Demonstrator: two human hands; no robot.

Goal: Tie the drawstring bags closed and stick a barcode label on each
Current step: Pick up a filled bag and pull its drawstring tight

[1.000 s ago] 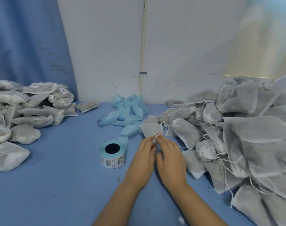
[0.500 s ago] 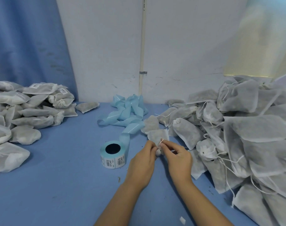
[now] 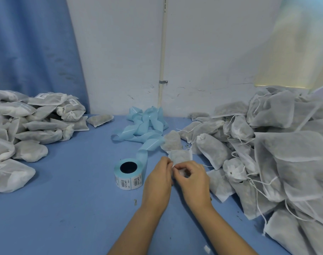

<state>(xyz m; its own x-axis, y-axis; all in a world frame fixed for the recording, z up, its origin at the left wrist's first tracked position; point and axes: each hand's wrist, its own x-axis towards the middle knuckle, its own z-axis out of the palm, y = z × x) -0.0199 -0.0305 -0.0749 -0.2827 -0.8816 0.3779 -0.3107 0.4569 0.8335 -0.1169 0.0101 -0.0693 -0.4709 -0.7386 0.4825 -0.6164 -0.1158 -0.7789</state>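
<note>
pinching a gauzy, pillowy white bag [image 3: 181, 155] at its neck, left hand [image 3: 158, 179] and right hand [image 3: 193, 180] fingers clamped

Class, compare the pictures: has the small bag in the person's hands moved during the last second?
Yes. The bag has come nearer the person and slightly right, judged against the label roll, which stayed put.

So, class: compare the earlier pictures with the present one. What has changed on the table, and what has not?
The left hand and right hand drew back toward the person, bringing the drawstring bag they pinch at its neck along. Nothing was let go. The label roll, blue backing strip, left bag pile and right bag pile stayed put.
</note>
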